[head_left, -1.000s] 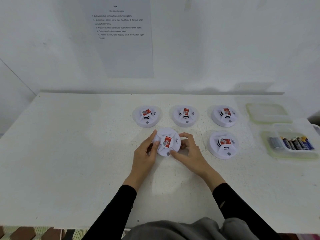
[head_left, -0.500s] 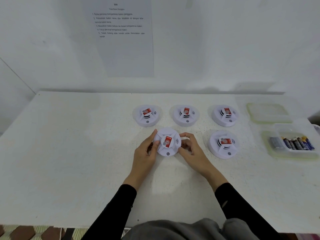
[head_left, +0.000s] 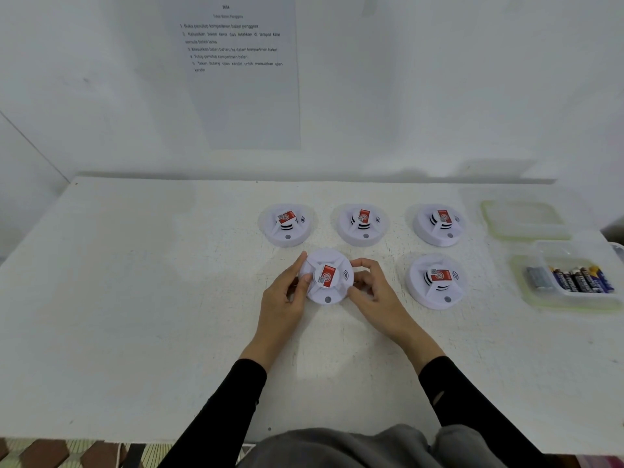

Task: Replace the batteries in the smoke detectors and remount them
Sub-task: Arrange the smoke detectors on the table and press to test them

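round white plastic smoke detector [head_left: 327, 276], near-centre on the table [head_left: 135, 298], between both hands. smooth moulded disc with raised spokes running to a centre hub. red-and-white sticker on the hub, small grey button at the near rim, printed sound-wave arcs right of the hub. cannot tell whether resting on the table or lifted slightly. left hand [head_left: 285, 298] gripping the left rim, fingers and thumb curled on the edge. right hand [head_left: 371, 293] gripping the right rim the same way, fingers bent over the far-right edge. black long sleeves on both arms.

four more units of the same shape, apart from each other: far-left detector [head_left: 287, 224], far-middle detector [head_left: 363, 224], far-right detector [head_left: 439, 224] in a far row, near-right detector [head_left: 437, 282] to the right of the gripped one. black slot vents on their hubs.

at far right, clear plastic container [head_left: 567, 304] with greenish rim. cylindrical batteries [head_left: 580, 280] side by side inside, dark blue-and-yellow ones plus pale grey ones at left. matching flat lid [head_left: 523, 219] just beyond it on the table. table white, rough, speckled. printed paper sheet [head_left: 243, 96] flat on the white wall behind.
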The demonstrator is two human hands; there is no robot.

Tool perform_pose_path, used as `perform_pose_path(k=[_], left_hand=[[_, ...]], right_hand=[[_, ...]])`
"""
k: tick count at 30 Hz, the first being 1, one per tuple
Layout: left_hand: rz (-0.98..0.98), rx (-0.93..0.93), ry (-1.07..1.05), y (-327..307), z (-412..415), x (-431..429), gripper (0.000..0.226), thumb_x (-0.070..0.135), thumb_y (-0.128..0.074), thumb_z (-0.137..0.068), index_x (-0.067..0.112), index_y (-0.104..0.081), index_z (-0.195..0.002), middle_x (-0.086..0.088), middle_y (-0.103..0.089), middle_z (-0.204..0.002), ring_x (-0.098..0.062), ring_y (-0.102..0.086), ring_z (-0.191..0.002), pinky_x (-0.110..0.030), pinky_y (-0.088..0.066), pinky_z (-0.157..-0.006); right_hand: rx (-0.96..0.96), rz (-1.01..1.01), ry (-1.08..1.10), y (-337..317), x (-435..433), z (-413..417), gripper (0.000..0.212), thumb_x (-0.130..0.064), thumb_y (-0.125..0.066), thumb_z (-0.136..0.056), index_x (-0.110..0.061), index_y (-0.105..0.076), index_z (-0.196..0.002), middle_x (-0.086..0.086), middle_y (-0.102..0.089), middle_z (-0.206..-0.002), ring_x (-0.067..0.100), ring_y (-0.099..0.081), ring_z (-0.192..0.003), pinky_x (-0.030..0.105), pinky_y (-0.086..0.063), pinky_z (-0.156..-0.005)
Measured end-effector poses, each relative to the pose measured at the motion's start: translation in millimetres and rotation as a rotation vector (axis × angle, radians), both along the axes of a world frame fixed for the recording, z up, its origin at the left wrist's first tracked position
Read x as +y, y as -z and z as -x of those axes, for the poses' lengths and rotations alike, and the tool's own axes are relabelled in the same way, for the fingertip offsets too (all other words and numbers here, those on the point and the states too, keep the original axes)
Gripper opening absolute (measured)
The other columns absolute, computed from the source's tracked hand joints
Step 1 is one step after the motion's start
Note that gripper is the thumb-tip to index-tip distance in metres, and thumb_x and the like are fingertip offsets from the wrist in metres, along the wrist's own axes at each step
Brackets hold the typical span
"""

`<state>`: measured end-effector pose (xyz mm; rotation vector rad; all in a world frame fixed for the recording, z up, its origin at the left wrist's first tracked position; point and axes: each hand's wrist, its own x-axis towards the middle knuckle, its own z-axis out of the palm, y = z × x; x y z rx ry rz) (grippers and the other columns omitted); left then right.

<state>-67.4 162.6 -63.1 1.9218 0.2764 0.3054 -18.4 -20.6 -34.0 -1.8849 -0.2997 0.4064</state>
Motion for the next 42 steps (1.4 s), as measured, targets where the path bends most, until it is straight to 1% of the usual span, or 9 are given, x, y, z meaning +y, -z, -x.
perform_pose_path(k=[10,18,23,27,30,32,35,37,42], left_hand=[[0.011,0.003,0.002,-0.6,0.1,-0.6,0.042,0.019,-0.054,-0.1,0.023,-0.051,-0.142,0.008,-0.06,-0.136,0.017,-0.051,-0.115,-0.003,-0.041,-0.089],[0.022,0.009,0.003,-1.7,0.2,-1.0,0.042,0.02,-0.054,-0.1,0.023,-0.051,-0.142,0.008,-0.061,-0.135,0.013,-0.054,-0.115,-0.004,-0.042,-0.09],[0.067,0.032,-0.017,-3.6,-0.3,-2.7,0.045,0.02,-0.055,-0.1,0.021,-0.048,-0.144,0.015,-0.06,-0.126,0.01,-0.059,-0.104,-0.002,-0.043,-0.084],[0.046,0.025,-0.013,-1.1,-0.1,-2.6,0.037,0.022,-0.055,-0.1,0.02,-0.056,-0.137,0.014,-0.065,-0.122,0.009,-0.059,-0.107,-0.006,-0.045,-0.084],[-0.025,0.026,-0.045,2.0,-1.4,-2.3,0.039,0.023,-0.056,-0.099,0.017,-0.055,-0.138,0.006,-0.057,-0.138,0.012,-0.051,-0.116,0.001,-0.035,-0.091],[-0.092,0.029,-0.058,2.9,-2.5,-2.2,0.038,0.025,-0.056,-0.099,0.015,-0.058,-0.136,0.003,-0.046,-0.148,0.005,-0.038,-0.128,0.007,-0.024,-0.095],[-0.122,0.044,-0.06,2.9,-2.5,-2.2,0.037,0.027,-0.055,-0.1,0.017,-0.058,-0.135,0.003,-0.04,-0.152,0.004,-0.03,-0.132,0.009,-0.019,-0.093],[-0.146,0.043,-0.055,3.1,-3.0,-2.8,0.037,0.027,-0.054,-0.1,0.018,-0.057,-0.136,0.003,-0.039,-0.153,0.002,-0.03,-0.134,0.006,-0.02,-0.097],[-0.169,0.068,-0.076,6.5,-4.6,-3.7,0.035,0.026,-0.053,-0.101,0.017,-0.06,-0.134,0.001,-0.043,-0.151,-0.01,-0.034,-0.14,-0.028,-0.03,-0.114]], right_hand=[[0.003,-0.008,0.0,1.4,0.0,-0.2,0.037,-0.014,-0.056,-0.094,-0.029,-0.04,-0.124,-0.004,-0.068,-0.102,-0.009,-0.055,-0.075,0.018,-0.041,-0.075],[0.003,-0.019,0.002,4.6,-0.4,-2.0,0.036,-0.012,-0.056,-0.094,-0.028,-0.042,-0.124,-0.004,-0.068,-0.102,-0.009,-0.055,-0.076,0.006,-0.042,-0.073],[-0.05,-0.041,0.038,9.2,1.0,-3.6,0.034,-0.019,-0.063,-0.091,-0.034,-0.049,-0.118,-0.015,-0.057,-0.115,0.006,-0.054,-0.101,0.017,-0.044,-0.08],[-0.046,-0.05,0.033,10.3,-0.7,-4.7,0.033,-0.023,-0.063,-0.091,-0.035,-0.049,-0.119,-0.016,-0.056,-0.117,0.006,-0.053,-0.105,0.018,-0.044,-0.081],[-0.044,-0.038,0.046,13.6,-1.1,-4.1,0.034,-0.026,-0.064,-0.091,-0.034,-0.051,-0.121,-0.015,-0.056,-0.119,0.004,-0.053,-0.103,0.019,-0.043,-0.081],[-0.06,-0.037,0.055,15.8,-1.2,-3.1,0.034,-0.025,-0.065,-0.09,-0.032,-0.052,-0.121,-0.013,-0.053,-0.122,0.001,-0.052,-0.102,0.017,-0.044,-0.083],[-0.102,-0.007,0.037,17.4,-1.3,-3.1,0.033,-0.02,-0.065,-0.09,-0.028,-0.053,-0.119,-0.011,-0.044,-0.13,0.0,-0.052,-0.101,0.008,-0.042,-0.085],[-0.106,0.003,0.031,18.2,-1.8,-4.2,0.033,-0.02,-0.065,-0.09,-0.028,-0.054,-0.12,-0.011,-0.04,-0.133,0.001,-0.053,-0.1,0.005,-0.041,-0.085],[-0.109,0.022,0.031,23.1,-2.7,-5.3,0.036,-0.018,-0.062,-0.092,-0.019,-0.055,-0.128,-0.01,-0.04,-0.133,0.001,-0.053,-0.103,0.003,-0.04,-0.086]])
